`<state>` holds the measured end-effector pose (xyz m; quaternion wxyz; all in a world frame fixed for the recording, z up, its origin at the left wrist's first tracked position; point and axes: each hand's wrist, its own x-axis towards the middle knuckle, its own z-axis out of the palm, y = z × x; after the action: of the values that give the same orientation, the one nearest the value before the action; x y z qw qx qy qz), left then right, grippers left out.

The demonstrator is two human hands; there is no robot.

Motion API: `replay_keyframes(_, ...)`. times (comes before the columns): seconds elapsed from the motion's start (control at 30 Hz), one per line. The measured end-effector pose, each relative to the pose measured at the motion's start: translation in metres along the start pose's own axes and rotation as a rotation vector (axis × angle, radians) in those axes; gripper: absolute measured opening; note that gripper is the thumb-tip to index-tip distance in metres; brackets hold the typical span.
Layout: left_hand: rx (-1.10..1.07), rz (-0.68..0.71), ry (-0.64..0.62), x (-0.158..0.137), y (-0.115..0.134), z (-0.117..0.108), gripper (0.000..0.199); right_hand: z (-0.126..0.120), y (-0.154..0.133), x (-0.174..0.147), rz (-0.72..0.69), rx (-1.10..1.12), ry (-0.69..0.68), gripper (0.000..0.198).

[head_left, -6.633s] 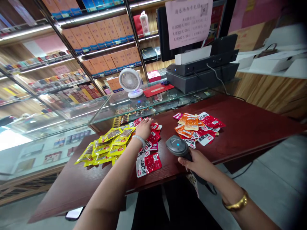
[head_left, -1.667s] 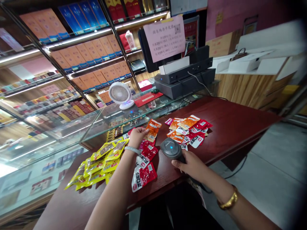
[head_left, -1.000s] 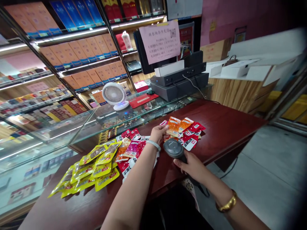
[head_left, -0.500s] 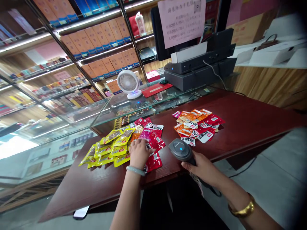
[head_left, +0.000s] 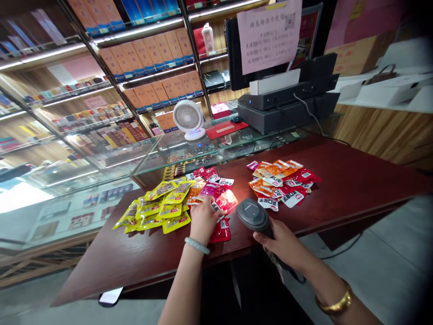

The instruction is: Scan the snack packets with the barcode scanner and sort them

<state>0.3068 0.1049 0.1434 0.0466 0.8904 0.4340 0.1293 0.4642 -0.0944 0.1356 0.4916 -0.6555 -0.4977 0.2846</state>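
My right hand (head_left: 283, 242) is wrapped around the handle of a dark grey barcode scanner (head_left: 253, 213), its head pointing left and away from me. Bright light from it falls on a red snack packet (head_left: 227, 201). My left hand (head_left: 204, 217) has its fingers closed on the near edge of that packet; the fingertips are partly hidden. Under and around it lie more red, purple and orange packets, with another red packet (head_left: 221, 230) nearest me. Yellow snack packets (head_left: 162, 206) are heaped left of my left hand. A second pile of orange and red packets (head_left: 280, 183) lies beyond the scanner.
The packets rest on a dark red wooden table (head_left: 355, 180). Behind it stands a glass display counter (head_left: 162, 149) with a white fan (head_left: 188, 118), a red mat (head_left: 226, 129) and a cash register (head_left: 287, 108). A phone (head_left: 111, 297) shows below the table's left edge.
My left hand has closed on the red packet and tilted it slightly. Scanner light now shines on that packet. The whole view has shifted a little.
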Motion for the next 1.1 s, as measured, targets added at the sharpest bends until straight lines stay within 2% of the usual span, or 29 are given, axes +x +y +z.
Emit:
replay_keyframes(0.13,-0.310,-0.097,0.033,0.006,0.003,0.007,0.032,-0.003,0.007,-0.004,0.014,0.019,0.016,0.048)
replay_keyframes(0.27,-0.693,-0.132,0.035,0.029,0.029,0.021,0.028,-0.008,0.013,-0.008,0.040,0.048,0.034,0.049)
replay_keyframes(0.37,-0.981,-0.140,-0.095,0.051,0.059,0.030,0.030,-0.011,0.016,-0.010,0.046,0.064,0.051,0.050)
replay_keyframes(0.43,-1.097,-0.109,-0.167,0.060,0.072,0.032,0.043,-0.013,0.017,-0.010,0.046,0.051,0.067,0.051)
replay_keyframes(0.47,-1.085,-0.079,-0.168,0.061,0.074,0.031,0.050,-0.014,0.017,-0.009,0.046,0.045,0.076,0.052)
replay_keyframes(0.53,-0.878,-0.022,-0.090,0.058,0.071,0.027,0.058,-0.015,0.016,-0.008,0.050,0.035,0.086,0.053)
replay_keyframes(0.6,-0.500,-0.018,0.028,0.051,0.059,0.020,0.054,-0.015,0.014,-0.006,0.056,0.033,0.075,0.053)
replay_keyframes(0.67,-0.136,-0.073,0.098,0.045,0.048,0.013,0.047,-0.014,0.013,-0.004,0.063,0.044,0.046,0.053)
replay_keyframes(0.77,0.132,-0.153,0.052,0.048,0.039,0.009,0.052,-0.011,0.013,-0.001,0.078,0.060,0.020,0.055)
replay_keyframes(0.93,0.170,-0.158,-0.020,0.066,0.035,0.013,0.046,-0.008,0.015,0.001,0.080,0.057,0.021,0.055)
replay_keyframes(1.0,0.092,-0.169,-0.049,0.070,0.031,0.014,0.036,-0.008,0.017,0.002,0.078,0.057,0.016,0.055)
replay_keyframes(1.1,-0.140,-0.203,-0.064,0.069,0.025,0.017,0.020,-0.007,0.018,0.002,0.079,0.047,0.012,0.052)
